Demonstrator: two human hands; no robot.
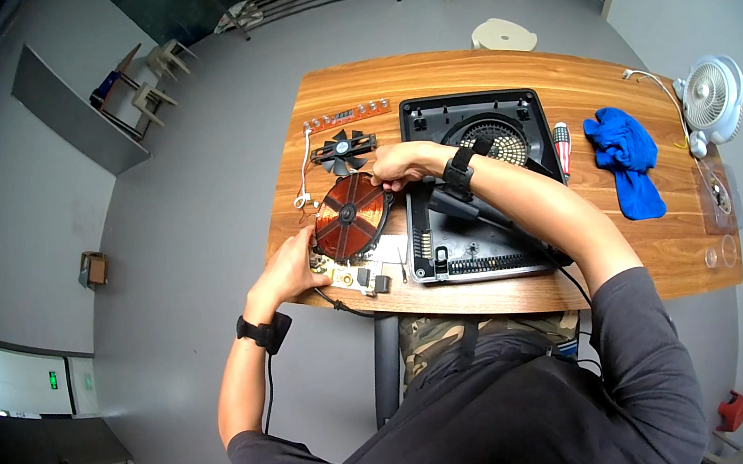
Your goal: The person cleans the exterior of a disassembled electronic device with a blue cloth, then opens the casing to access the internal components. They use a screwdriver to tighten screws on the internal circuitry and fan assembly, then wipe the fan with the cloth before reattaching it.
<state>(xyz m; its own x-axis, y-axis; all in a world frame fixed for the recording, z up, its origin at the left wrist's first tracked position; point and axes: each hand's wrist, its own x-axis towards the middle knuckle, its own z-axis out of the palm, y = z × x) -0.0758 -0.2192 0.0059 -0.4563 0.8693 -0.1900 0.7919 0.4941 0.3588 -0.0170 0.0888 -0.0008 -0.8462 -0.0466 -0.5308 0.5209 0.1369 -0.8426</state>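
The right hand is pinching the upper-right rim of the round copper coil, which is lying on the wooden surface, left of the black housing. The left hand is spreading around the circuit board's left end, its fingers reaching the coil's edge; whether it's gripping, I'm not able to tell. A small black fan is sitting just beyond the coil.

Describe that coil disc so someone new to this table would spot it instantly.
On the wooden table, look just left of the large black housing. Between the left hand and the right hand is a round, copper-brown coil disc with dark spokes. Its broad coppery face sets it apart from the smaller black fan just beyond, which has open blades.
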